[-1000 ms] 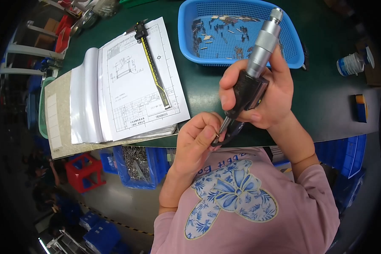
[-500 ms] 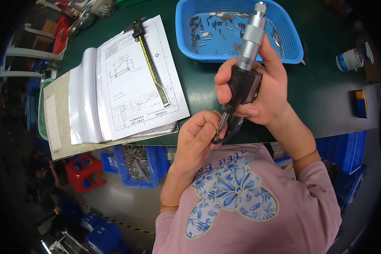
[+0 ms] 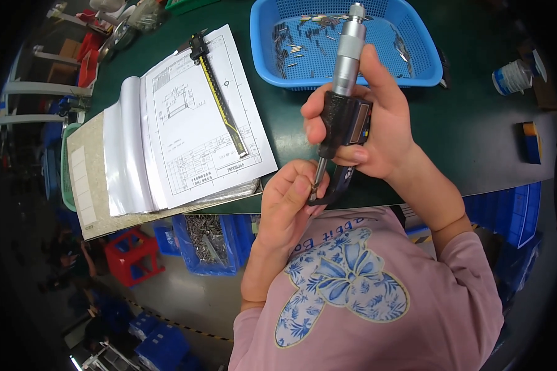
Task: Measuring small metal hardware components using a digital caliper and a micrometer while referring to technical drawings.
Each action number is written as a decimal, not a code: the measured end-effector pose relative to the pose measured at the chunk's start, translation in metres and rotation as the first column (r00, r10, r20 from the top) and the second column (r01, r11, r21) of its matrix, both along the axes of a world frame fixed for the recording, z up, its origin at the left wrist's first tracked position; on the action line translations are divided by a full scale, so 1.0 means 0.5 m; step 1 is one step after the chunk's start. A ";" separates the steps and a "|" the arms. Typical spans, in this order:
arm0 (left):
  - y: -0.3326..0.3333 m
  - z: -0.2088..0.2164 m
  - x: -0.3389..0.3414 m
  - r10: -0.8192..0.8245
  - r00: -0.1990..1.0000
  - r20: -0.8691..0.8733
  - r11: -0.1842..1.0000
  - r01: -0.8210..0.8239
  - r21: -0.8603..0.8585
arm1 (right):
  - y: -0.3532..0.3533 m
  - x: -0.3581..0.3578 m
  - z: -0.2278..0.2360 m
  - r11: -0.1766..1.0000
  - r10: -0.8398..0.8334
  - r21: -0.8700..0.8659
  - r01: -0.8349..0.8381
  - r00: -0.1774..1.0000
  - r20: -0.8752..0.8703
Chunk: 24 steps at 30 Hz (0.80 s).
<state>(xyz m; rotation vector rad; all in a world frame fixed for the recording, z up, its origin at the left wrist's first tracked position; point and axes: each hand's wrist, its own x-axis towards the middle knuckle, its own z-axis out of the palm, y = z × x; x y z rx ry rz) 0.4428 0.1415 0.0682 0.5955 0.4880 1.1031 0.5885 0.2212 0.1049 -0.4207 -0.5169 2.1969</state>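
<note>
A digital micrometer [image 3: 338,117] with a silver thimble and black frame is gripped in my right hand [image 3: 377,123], its thimble pointing up and away from me. My left hand [image 3: 289,196] is pinched at the micrometer's jaws, thumb against forefinger. Between those fingertips a tiny metal piece seems to sit at the measuring gap; it is too small to make out clearly. Just beyond the micrometer stands a blue perforated basket [image 3: 266,65] with many small metal pins [image 3: 296,51] scattered over its bottom.
On the green table [image 3: 278,133] at the left lies an open binder with a technical drawing [image 3: 185,136]; a digital caliper [image 3: 220,102] rests across it. A white spool [image 3: 512,83] stands at the right. Below the table edge are blue bins [image 3: 213,266] and a red stool [image 3: 130,256].
The micrometer, with both hands on it, has shifted slightly left and turned a little, showing more of its display side. The view has also moved a little.
</note>
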 end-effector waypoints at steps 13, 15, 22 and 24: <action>0.004 -0.004 -0.005 -0.016 1.000 -0.008 0.999 0.016 -0.039 | 0.004 -0.006 0.008 1.000 -0.001 -0.025 0.006 0.985 0.171; 0.005 -0.005 -0.003 -0.021 1.000 -0.001 0.999 0.021 -0.040 | 0.004 -0.002 0.011 0.999 0.030 -0.033 -0.024 0.977 0.212; 0.011 -0.017 -0.002 0.004 0.977 0.211 0.984 0.034 -0.176 | 0.004 -0.004 0.000 0.995 0.024 -0.098 -0.018 0.998 0.061; 0.016 -0.022 -0.004 -0.015 0.964 0.265 0.980 0.066 -0.187 | 0.007 0.000 -0.002 0.997 0.025 -0.078 -0.019 0.997 0.072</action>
